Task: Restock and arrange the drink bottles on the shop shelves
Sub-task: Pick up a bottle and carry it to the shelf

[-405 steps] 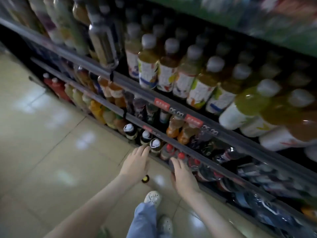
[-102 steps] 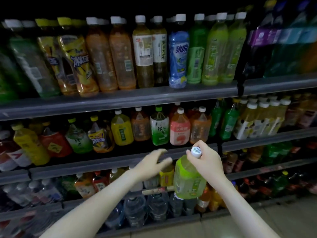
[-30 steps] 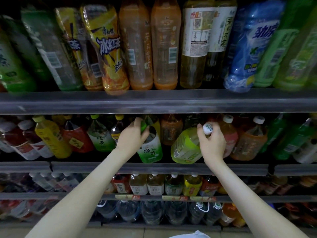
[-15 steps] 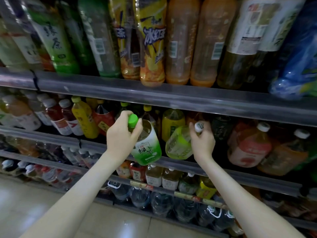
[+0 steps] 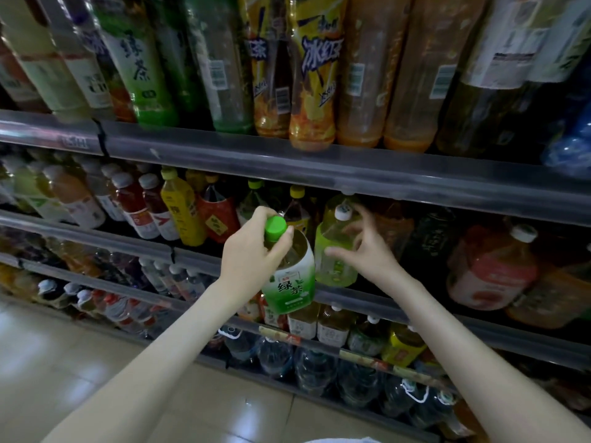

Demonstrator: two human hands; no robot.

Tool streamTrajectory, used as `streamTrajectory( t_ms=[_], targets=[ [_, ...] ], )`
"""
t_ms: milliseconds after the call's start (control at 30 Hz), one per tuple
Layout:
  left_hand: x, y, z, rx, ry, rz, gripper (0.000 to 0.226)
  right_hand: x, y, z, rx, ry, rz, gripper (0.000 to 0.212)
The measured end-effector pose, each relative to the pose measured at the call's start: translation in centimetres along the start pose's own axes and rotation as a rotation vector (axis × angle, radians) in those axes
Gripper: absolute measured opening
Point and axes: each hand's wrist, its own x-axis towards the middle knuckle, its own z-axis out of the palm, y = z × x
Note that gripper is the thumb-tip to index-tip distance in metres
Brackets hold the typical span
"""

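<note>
My left hand (image 5: pixel 252 251) grips the neck of a green tea bottle (image 5: pixel 289 282) with a green cap, held tilted out in front of the middle shelf rail (image 5: pixel 399 303). A pale yellow-green bottle (image 5: pixel 332 251) with a white cap stands on that shelf just right of it. My right hand (image 5: pixel 364 251) is beside this bottle with fingers spread, touching or just off its side.
Tall tea and juice bottles (image 5: pixel 313 75) line the upper shelf (image 5: pixel 287 161). Squat red and orange bottles (image 5: pixel 489 273) sit at the right of the middle shelf, yellow and red ones (image 5: pixel 182 209) at the left. Water jugs (image 5: pixel 313 369) fill the bottom shelf above the tiled floor (image 5: pixel 96 362).
My right hand let go of the yellow-green bottle's cap and opened; the bottle now stands on the shelf. My left hand drew the green tea bottle further out.
</note>
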Motion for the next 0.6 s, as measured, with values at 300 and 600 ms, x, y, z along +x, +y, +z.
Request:
streamTrajectory(
  t_ms=[300,600],
  targets=[
    [1.3,8.0,4.5,-0.354,-0.244,0.014,0.016,-6.6,2.6,-2.6,0.301,-0.095,0.07,0.086],
    [1.2,11.3,10.6,-0.428,-0.923,-0.175,0.071,-13.5,7.8,-7.0,0.602,0.141,0.309,0.069]
  ],
)
